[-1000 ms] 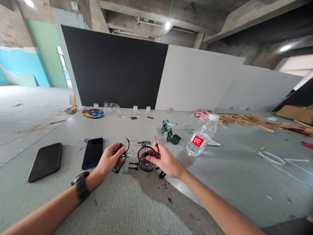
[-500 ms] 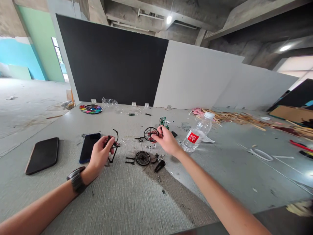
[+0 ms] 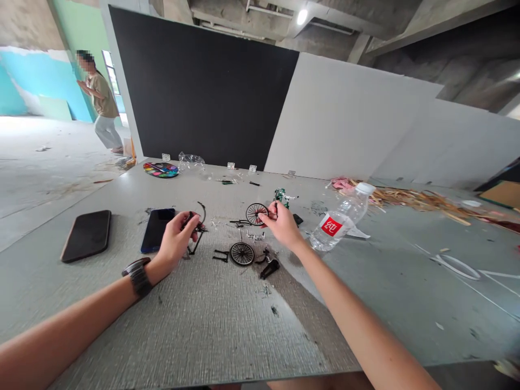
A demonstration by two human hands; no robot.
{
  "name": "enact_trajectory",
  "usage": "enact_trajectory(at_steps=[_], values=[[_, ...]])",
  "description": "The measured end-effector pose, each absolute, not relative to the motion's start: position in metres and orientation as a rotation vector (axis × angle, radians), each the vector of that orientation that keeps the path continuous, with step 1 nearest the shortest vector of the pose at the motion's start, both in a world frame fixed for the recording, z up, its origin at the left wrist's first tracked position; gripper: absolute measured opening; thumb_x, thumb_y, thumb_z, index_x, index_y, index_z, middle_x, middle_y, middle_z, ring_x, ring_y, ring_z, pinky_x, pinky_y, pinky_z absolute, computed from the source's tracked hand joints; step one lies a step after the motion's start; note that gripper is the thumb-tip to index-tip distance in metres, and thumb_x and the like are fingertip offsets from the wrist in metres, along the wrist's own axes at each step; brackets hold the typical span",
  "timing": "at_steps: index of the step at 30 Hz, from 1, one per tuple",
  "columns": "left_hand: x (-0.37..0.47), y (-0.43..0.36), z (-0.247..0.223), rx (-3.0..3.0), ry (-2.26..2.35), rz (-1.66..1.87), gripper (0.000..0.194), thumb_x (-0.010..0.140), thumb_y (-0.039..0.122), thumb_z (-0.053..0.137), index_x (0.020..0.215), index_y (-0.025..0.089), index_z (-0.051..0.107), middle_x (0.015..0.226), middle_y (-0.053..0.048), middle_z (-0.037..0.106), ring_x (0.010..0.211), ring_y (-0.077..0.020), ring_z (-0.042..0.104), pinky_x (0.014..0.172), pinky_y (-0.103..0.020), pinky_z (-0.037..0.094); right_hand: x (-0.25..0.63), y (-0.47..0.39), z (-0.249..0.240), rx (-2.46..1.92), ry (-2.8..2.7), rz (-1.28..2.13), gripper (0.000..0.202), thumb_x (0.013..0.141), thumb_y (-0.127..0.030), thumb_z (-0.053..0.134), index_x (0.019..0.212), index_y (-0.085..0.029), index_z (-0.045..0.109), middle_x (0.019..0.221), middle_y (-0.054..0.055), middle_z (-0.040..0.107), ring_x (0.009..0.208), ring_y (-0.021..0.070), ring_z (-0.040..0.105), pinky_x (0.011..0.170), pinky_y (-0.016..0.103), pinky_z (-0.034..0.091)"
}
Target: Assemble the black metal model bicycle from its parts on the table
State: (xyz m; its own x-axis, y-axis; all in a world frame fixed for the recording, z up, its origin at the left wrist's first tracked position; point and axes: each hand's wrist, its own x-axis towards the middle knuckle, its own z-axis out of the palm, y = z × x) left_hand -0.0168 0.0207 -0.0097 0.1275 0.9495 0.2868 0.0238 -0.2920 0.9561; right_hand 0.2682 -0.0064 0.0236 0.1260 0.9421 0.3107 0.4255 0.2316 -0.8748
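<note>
Nearest to me on the grey table [image 3: 195, 330], a dark wristwatch [image 3: 138, 276] sits around the left wrist. Before the hands lie several small parts: a black piece [image 3: 270, 269], a flat spoked wheel [image 3: 242, 253] and, just left of it, a black fork-shaped part [image 3: 221, 255]. Behind this wheel I see silvery parts [image 3: 255, 236], too small for me to name.

The left hand [image 3: 179, 233] pinches a black miniature bicycle frame [image 3: 195, 244] between thumb and fingers; its thin curved end points upward. Next to this hand lies a dark phone [image 3: 157, 230], and farther left, a black tablet-like device [image 3: 87, 235].

The right hand [image 3: 282, 223] pinches a second wheel [image 3: 257, 214] at its edge, tilted towards me. A dark item also shows at its fingers, but I cannot tell what it is.

To the right stands a clear bottle [image 3: 333, 225] with red label. Behind the right hand, partly covered, is a green miniature bicycle [image 3: 280, 194]. Farther away I notice a paint palette [image 3: 161, 169], a black panel [image 3: 199, 86] and a walking person [image 3: 103, 97].
</note>
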Motion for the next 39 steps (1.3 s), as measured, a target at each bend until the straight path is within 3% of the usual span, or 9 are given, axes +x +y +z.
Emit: enact_trajectory(at_steps=[7, 16, 22, 26, 34, 39], values=[[-0.010, 0.008, -0.002, 1.612, 0.699, 0.931, 0.030, 0.090, 0.046, 0.058, 0.095, 0.016, 0.061, 0.081, -0.003, 0.062, 0.063, -0.0107, 0.056, 0.057, -0.023, 0.048, 0.275, 0.007, 0.008, -1.325, -1.437, 0.664, 0.051, 0.075, -0.052, 0.071, 0.079, -0.028, 0.026, 0.087, 0.000, 0.055, 0.078, 0.0225, 0.069, 0.066, 0.045, 0.064], [-0.012, 0.012, -0.007, 1.385, 0.824, 0.968, 0.031, 0.086, 0.047, 0.063, 0.091, 0.017, 0.062, 0.075, -0.001, 0.065, 0.060, -0.0093, 0.056, 0.050, -0.018, 0.042, 0.255, 0.012, 0.027, -1.417, -1.638, 0.866, 0.045, 0.072, -0.039, 0.071, 0.078, -0.027, 0.028, 0.087, 0.001, 0.058, 0.068, 0.0174, 0.065, 0.060, 0.037, 0.057], [-0.010, 0.014, -0.009, 1.350, 0.844, 0.989, 0.029, 0.085, 0.045, 0.065, 0.090, 0.017, 0.063, 0.075, -0.002, 0.065, 0.058, -0.0086, 0.055, 0.050, -0.018, 0.042, 0.241, 0.008, 0.020, -1.570, -1.921, 0.426, 0.039, 0.081, -0.040, 0.065, 0.072, -0.025, 0.029, 0.066, -0.004, 0.046, 0.059, 0.0124, 0.045, 0.058, 0.030, 0.037], [-0.009, 0.012, -0.007, 1.366, 0.863, 0.973, 0.028, 0.085, 0.044, 0.065, 0.088, 0.016, 0.062, 0.075, -0.001, 0.066, 0.056, -0.0074, 0.053, 0.051, -0.018, 0.043, 0.234, 0.000, 0.024, -1.653, -2.043, 0.285, 0.038, 0.085, -0.040, 0.062, 0.070, -0.025, 0.031, 0.062, -0.004, 0.047, 0.055, 0.0129, 0.038, 0.055, 0.031, 0.027], [-0.011, 0.016, -0.011, 1.401, 0.846, 0.967, 0.029, 0.086, 0.045, 0.065, 0.092, 0.017, 0.063, 0.078, -0.003, 0.067, 0.057, -0.0082, 0.054, 0.051, -0.018, 0.043, 0.246, -0.009, 0.024, -1.729, -2.122, 0.244, 0.030, 0.085, -0.039, 0.062, 0.073, -0.025, 0.039, 0.070, 0.003, 0.059, 0.069, 0.0193, 0.052, 0.061, 0.033, 0.035], [-0.012, 0.017, -0.014, 1.421, 0.848, 0.957, 0.031, 0.087, 0.047, 0.065, 0.093, 0.017, 0.062, 0.079, -0.003, 0.066, 0.057, -0.0065, 0.053, 0.051, -0.016, 0.042, 0.267, -0.018, 0.036, -1.712, -2.076, 0.472, 0.028, 0.083, -0.035, 0.063, 0.070, -0.024, 0.040, 0.084, 0.005, 0.069, 0.074, 0.0181, 0.061, 0.068, 0.035, 0.043]])
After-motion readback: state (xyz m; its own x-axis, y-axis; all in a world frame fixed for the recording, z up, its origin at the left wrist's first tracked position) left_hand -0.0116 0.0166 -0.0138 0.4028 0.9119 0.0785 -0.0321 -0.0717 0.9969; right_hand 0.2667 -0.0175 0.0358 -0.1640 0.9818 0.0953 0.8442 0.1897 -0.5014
